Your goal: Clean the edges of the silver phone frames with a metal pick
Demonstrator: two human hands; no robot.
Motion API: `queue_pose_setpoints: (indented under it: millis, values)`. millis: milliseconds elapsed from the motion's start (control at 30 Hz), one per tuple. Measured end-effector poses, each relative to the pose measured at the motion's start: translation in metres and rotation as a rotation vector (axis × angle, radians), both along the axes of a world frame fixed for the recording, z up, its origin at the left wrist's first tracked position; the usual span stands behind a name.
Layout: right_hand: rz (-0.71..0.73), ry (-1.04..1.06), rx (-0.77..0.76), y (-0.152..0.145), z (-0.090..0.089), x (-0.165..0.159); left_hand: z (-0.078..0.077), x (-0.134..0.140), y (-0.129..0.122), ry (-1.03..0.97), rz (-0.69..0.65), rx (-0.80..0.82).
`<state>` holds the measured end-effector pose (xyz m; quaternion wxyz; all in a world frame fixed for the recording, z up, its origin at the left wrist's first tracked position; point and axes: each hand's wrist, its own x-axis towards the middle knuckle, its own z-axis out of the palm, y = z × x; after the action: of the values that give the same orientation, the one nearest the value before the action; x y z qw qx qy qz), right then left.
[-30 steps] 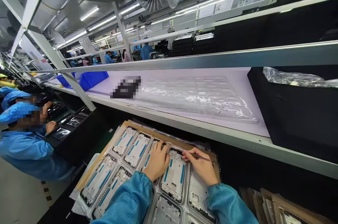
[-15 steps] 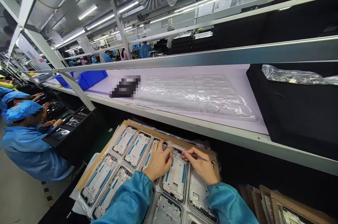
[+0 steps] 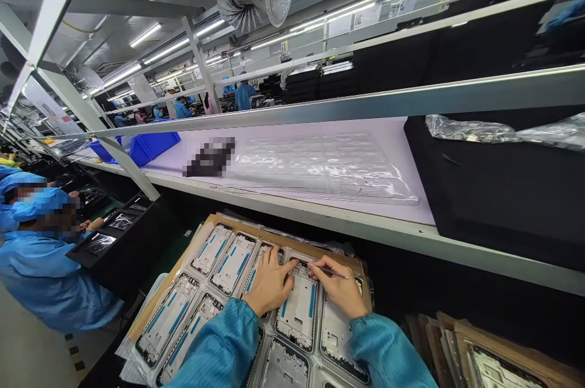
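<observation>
Phone middle frames with blue strips lie in the pockets of a clear plastic tray [image 3: 267, 339] below me. My left hand [image 3: 269, 284] rests on the tray with fingers stretched out flat, its thumb at the upper left corner of one phone frame [image 3: 298, 309]. At that frame's top end, my right hand [image 3: 340, 287] pinches slim metal tweezers [image 3: 336, 273]; the tip is hidden by the fingers. Under my right wrist sits another phone frame [image 3: 336, 336], partly covered. A phone frame without blue strips [image 3: 286, 366] lies nearer to me.
Brown cardboard [image 3: 211, 220] lies under the tray. Beyond stands a pale shelf [image 3: 386, 126] with clear plastic sheeting [image 3: 320, 162] and blue bins [image 3: 155, 144]. More stacked trays [image 3: 457, 345] stand at lower right. Co-workers in blue [image 3: 50, 272] sit at left.
The view has shifted slightly, so most things sit a little further left. Both hands stay at the same phone frame, with the tweezers still in my right hand.
</observation>
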<state>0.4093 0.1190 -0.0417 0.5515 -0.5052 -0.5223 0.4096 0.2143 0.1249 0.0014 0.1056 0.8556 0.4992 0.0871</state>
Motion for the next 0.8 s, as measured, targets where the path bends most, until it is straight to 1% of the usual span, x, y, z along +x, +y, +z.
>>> queue_pose_setpoints:
  millis: [200,333,533,800]
  values:
    - [-0.027,0.008,-0.004,-0.001,-0.003,-0.001,-0.001,0.005,-0.001,0.111,-0.014,0.036]
    - [-0.021,0.008,0.01,-0.002,0.003,-0.002,0.002,0.008,-0.004,0.159,-0.015,0.057]
    - [-0.012,0.005,0.025,-0.003,0.012,-0.002,0.006,0.01,-0.005,0.207,-0.012,0.037]
    - [0.006,0.045,0.04,-0.004,0.011,-0.002,0.005,0.012,-0.004,0.253,0.007,0.011]
